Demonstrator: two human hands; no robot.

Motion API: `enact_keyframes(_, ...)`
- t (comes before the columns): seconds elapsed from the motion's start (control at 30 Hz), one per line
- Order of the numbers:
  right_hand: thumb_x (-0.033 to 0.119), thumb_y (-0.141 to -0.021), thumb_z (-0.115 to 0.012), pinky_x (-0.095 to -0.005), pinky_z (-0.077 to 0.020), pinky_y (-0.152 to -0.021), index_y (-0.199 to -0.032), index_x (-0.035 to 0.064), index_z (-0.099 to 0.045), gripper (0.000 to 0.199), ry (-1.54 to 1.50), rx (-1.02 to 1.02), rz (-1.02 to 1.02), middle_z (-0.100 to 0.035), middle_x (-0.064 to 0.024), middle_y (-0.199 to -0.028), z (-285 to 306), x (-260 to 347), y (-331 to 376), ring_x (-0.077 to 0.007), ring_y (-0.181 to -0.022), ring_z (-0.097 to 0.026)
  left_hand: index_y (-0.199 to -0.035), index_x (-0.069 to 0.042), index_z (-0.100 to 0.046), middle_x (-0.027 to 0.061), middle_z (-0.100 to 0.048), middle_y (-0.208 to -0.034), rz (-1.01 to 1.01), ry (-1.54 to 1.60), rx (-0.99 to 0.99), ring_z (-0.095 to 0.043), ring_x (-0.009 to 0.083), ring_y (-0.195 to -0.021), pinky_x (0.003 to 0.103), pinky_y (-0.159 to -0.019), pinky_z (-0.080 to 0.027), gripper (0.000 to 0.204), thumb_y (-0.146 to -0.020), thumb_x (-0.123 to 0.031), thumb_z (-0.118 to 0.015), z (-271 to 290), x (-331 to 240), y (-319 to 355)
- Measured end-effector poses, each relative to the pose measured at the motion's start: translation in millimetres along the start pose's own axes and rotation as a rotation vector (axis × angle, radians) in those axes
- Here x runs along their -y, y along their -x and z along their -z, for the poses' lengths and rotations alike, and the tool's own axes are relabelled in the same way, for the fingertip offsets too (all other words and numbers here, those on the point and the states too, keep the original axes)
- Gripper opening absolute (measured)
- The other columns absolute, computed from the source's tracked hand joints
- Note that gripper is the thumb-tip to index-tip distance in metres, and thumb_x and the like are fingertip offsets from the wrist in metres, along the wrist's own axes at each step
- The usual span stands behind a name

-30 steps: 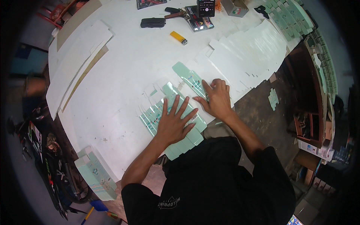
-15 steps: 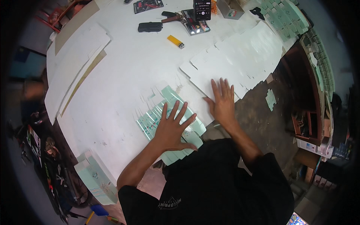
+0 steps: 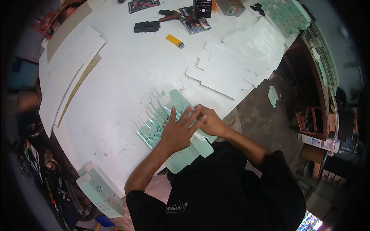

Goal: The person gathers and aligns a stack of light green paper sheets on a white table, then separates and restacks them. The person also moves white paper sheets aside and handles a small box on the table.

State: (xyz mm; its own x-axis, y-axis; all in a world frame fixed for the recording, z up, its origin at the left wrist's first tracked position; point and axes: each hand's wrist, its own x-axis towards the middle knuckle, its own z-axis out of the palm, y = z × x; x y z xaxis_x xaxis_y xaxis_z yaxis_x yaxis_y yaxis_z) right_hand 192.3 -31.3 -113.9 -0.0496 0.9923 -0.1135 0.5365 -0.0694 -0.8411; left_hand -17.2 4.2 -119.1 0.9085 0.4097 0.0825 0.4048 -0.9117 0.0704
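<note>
close to the body, i see the green carton blanks (image 3: 154, 129) fanned out in an overlapping stack at the near edge of the white counter (image 3: 100, 107). the left hand (image 3: 176, 134) lies over them, palm down, fingers spread wide, gripping nothing. the right hand (image 3: 210, 122) is half curled at their right side, meeting the left fingertips in my view; i cannot tell from here whether it has hold of a blank. farther out, white sheets (image 3: 246, 57) lie piled to the right, then a yellow lighter (image 3: 175, 41), a black case (image 3: 147, 26) and a phone (image 3: 202, 8).
</note>
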Motion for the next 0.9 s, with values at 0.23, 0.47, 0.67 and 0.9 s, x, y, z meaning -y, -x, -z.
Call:
enact_keyframes(0.23, 0.019, -0.097, -0.073, -0.0482, -0.0589, -0.07, -0.137, 0.0058, -0.064, 0.043, 0.777, -0.489, 0.287, -0.069, -0.026, -0.113, 67, -29, -17, -0.0391, -0.086, -0.072, -0.156, -0.027, -0.054, 0.0215, -0.03, -0.172, 0.079, 0.516, -0.028, -0.023, 0.0488, -0.159, 0.075, -0.124, -0.012, 0.11, -0.062, -0.076, -0.085, 27, 7, -5)
enact_keyframes(0.47, 0.014, -0.097, -0.073, -0.0482, -0.0526, -0.09, -0.14, -0.0082, -0.06, 0.05, 0.662, -0.218, 0.184, -0.06, -0.0233, -0.109, 43, -7, -18, -0.0412, -0.102, -0.061, -0.151, -0.028, -0.06, 0.0166, -0.049, -0.161, 0.134, 0.33, -0.104, -0.039, 0.0424, -0.152, 0.064, -0.126, -0.024, 0.052, -0.104, -0.049, -0.06, 0, -3, -10)
enact_keyframes(0.67, 0.013, -0.101, -0.061, -0.0515, -0.0524, -0.081, -0.124, -0.0076, -0.062, 0.031, 0.106, -0.155, -0.003, -0.066, -0.0299, -0.097, 26, 2, -9, -0.0479, -0.089, -0.062, -0.158, -0.013, -0.049, 0.0149, -0.039, -0.169, 0.197, 0.316, -0.118, -0.037, 0.0393, -0.155, 0.062, -0.127, -0.024, 0.063, -0.1, -0.035, -0.064, 14, -6, -14)
enact_keyframes(0.9, 0.009, -0.096, -0.064, -0.0552, -0.0571, -0.077, -0.125, -0.0002, -0.067, 0.03, 0.553, -0.569, 0.149, -0.072, -0.0277, -0.106, 60, -13, -19, -0.0487, -0.083, -0.071, -0.16, -0.006, -0.043, 0.0239, -0.029, -0.172, 0.039, 0.363, 0.051, -0.025, 0.0472, -0.159, 0.07, -0.126, -0.016, 0.101, -0.087, -0.068, -0.071, 26, 2, -15)
